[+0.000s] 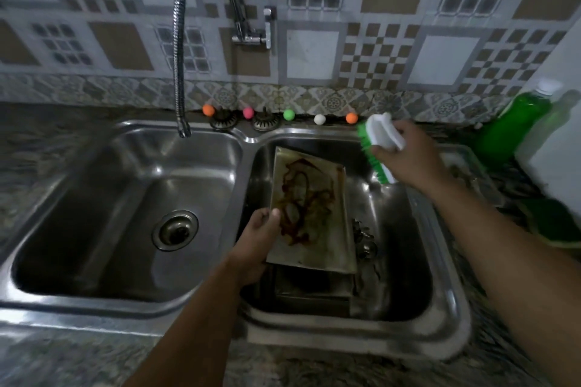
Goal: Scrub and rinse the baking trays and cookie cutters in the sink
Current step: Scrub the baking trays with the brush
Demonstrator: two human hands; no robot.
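A metal baking tray (314, 207) smeared with brown stains stands tilted in the right basin (408, 261) of a steel double sink. My left hand (257, 239) grips the tray's lower left edge, thumb on its face. Under it lies another tray (314, 287). Metal cookie cutters (364, 239) lie in the basin just right of the tray. My right hand (408, 160) holds a white scrub brush (382, 138) with green bristles above the basin's far right corner, apart from the tray.
The left basin (141, 214) holds only its drain. A flexible faucet hose (180, 72) hangs over it. Small coloured balls (289, 115) line the back ledge. A green soap bottle (512, 129) leans at the right. Something green (553, 223) lies on the right counter.
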